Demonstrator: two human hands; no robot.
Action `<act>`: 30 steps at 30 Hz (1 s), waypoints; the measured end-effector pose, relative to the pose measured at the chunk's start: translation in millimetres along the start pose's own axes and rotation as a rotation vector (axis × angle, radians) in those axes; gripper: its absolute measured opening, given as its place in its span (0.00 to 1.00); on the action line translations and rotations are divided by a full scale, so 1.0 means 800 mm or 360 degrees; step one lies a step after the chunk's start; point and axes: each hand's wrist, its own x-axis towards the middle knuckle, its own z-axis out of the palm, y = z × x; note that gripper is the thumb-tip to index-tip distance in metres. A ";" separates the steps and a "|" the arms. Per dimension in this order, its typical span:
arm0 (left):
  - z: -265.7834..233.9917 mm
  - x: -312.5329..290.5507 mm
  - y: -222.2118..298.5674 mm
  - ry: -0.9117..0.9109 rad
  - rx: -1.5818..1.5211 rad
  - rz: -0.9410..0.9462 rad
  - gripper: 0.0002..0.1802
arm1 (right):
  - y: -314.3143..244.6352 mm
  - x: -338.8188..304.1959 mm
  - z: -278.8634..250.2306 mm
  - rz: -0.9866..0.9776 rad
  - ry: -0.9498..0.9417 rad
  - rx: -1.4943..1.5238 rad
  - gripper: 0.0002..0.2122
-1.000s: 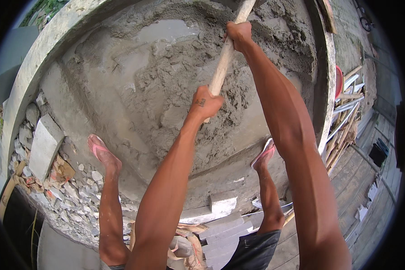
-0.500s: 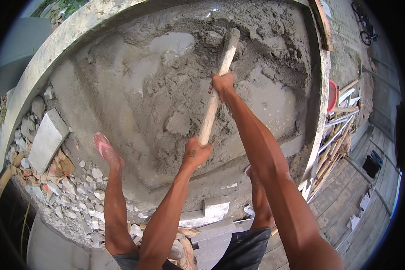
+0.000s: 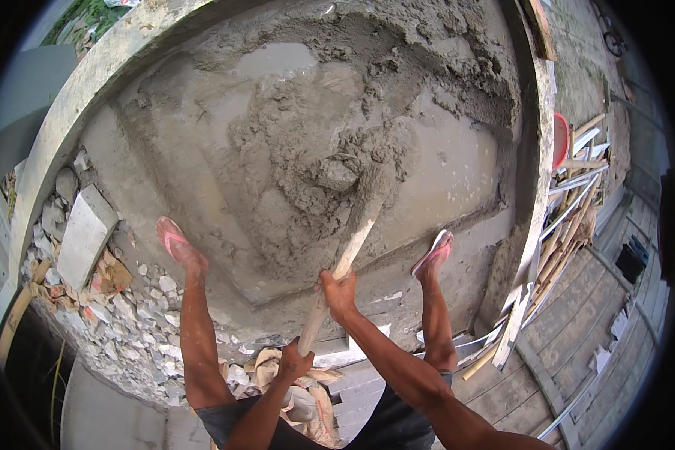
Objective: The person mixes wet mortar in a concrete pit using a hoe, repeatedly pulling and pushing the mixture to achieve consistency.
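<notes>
The long, pale round wooden handle (image 3: 356,236) slants across the near edge of a bed of wet grey cement-like mix (image 3: 292,157), its upper part coated in sludge and its far end sunk into a lumpy heap; whatever head it carries is buried, so its shape cannot be told. The fingers of the right hand (image 3: 339,294) are wrapped firmly around the shaft partway along, and those of the left hand (image 3: 295,363) appear closed around it near the lower end. The mixing looks well under way but uneven: the middle is thick, wet and already churned, while a greyish watery pool (image 3: 450,176) on the right and a smaller pale puddle (image 3: 277,58) toward the far side are not yet blended in. A coarse, drier-looking ridge (image 3: 457,64) along the far right also seems left to work through. Around the mix runs a pale, rough concrete wall (image 3: 90,90), bent by the lens. Two feet in pink-strapped sandals stand apart at the near side, with broken grey-white rubble (image 3: 135,330) at the left and a round red plastic container (image 3: 560,140) beyond the right wall, beside stacked thin poles (image 3: 566,225).
</notes>
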 end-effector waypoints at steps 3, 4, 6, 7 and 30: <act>0.019 -0.013 -0.010 -0.0138 0.0022 -0.0025 0.20 | -0.004 -0.042 -0.021 0.0058 0.0018 -0.0073 0.14; 0.020 -0.016 0.001 -0.0206 -0.0021 -0.0052 0.21 | -0.024 -0.047 -0.024 0.0005 0.0012 -0.0085 0.12; 0.024 0.020 0.068 -0.0241 -0.0054 0.0094 0.20 | -0.077 -0.035 -0.046 -0.0124 -0.0012 -0.0173 0.11; 0.033 0.053 0.100 -0.0271 -0.0131 0.0242 0.21 | -0.122 -0.003 -0.056 -0.0238 0.0023 -0.0144 0.09; 0.053 0.245 0.333 -0.0261 -0.0598 0.0043 0.14 | -0.312 0.298 -0.043 -0.0478 0.0153 -0.0671 0.15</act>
